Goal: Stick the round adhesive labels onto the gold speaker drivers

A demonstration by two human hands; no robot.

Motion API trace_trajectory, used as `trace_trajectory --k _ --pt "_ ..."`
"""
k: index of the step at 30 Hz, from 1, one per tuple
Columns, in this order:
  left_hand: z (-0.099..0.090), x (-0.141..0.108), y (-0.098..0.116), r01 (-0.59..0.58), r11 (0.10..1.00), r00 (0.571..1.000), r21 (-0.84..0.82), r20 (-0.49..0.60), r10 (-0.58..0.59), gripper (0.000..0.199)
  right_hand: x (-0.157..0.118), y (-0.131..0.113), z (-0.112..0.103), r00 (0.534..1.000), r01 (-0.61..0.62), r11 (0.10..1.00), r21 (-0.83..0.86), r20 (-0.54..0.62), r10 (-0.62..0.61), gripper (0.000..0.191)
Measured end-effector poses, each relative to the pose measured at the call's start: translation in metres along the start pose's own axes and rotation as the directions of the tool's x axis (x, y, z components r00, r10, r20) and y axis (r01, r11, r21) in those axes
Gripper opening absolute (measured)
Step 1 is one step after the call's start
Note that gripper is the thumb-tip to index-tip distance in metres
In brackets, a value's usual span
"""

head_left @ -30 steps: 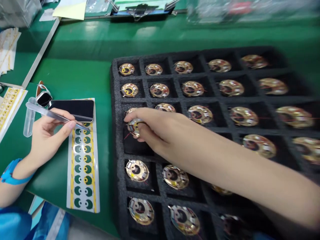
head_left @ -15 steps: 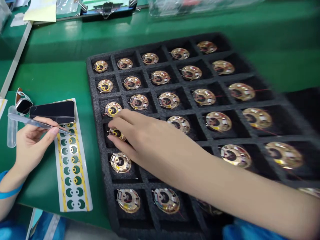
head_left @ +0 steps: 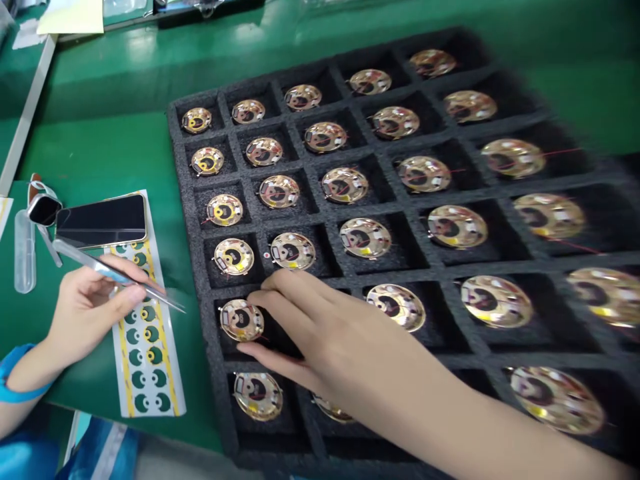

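My left hand pinches a pair of tweezers, whose tips point right, over the gap between a sticker sheet and a black foam tray. Whether the tips carry anything is too fine to make out. Inside a left-column compartment, second from the front, my right hand has thumb and fingertips at opposite edges of a round gold-coloured housing with small electronic parts. Directly behind it lies another gold housing. The sheet bears rows of crescent-shaped stickers with yellow strips.
Similar gold housings fill the tray's other visible compartments, some trailing thin red wires. Left of the tray lie a black phone on the sheet's far end, a smartwatch and a clear plastic case. Papers lie at the back left.
My right hand has shifted one compartment nearer, from the housing behind to this one. My left hand has moved right with the tweezers, bringing their tips off the sheet. The view has shifted slightly.
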State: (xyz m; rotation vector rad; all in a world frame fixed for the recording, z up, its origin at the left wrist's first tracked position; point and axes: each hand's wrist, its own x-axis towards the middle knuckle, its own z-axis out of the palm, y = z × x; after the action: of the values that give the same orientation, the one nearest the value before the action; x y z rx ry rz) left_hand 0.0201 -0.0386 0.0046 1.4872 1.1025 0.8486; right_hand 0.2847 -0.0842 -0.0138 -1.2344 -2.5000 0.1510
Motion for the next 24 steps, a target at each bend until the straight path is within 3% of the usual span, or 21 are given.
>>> trace_trajectory --k 3,6,15,18,22,24 --pt "0.016 0.0 0.012 -0.112 0.992 0.987 0.056 0.122 0.105 0.009 -0.004 0.009 0.0 0.999 0.039 0.996 0.08 0.006 -0.04 0.039" --pt "0.032 0.004 0.022 -0.174 0.976 0.972 0.134 0.185 0.148 0.01 -0.007 0.011 0.001 0.998 0.058 0.994 0.095 -0.023 -0.056 0.027" --pt "0.055 0.012 0.021 -0.248 0.913 0.963 0.324 0.185 0.196 0.004 -0.005 0.004 0.008 0.996 0.011 0.992 0.122 -0.089 0.0 0.04" --pt "0.057 0.012 0.021 -0.31 0.878 0.947 0.364 0.202 0.25 0.007 -0.006 0.005 0.007 0.997 0.007 0.991 0.135 -0.072 0.002 0.034" --pt "0.057 0.014 0.021 -0.335 0.855 0.939 0.395 0.211 0.271 0.008 -0.006 0.006 0.006 0.998 0.014 0.992 0.127 -0.069 -0.006 0.012" --pt "0.056 0.015 0.022 -0.341 0.854 0.936 0.392 0.224 0.271 0.009 -0.006 0.005 0.005 0.997 0.023 0.993 0.118 -0.072 -0.015 0.016"
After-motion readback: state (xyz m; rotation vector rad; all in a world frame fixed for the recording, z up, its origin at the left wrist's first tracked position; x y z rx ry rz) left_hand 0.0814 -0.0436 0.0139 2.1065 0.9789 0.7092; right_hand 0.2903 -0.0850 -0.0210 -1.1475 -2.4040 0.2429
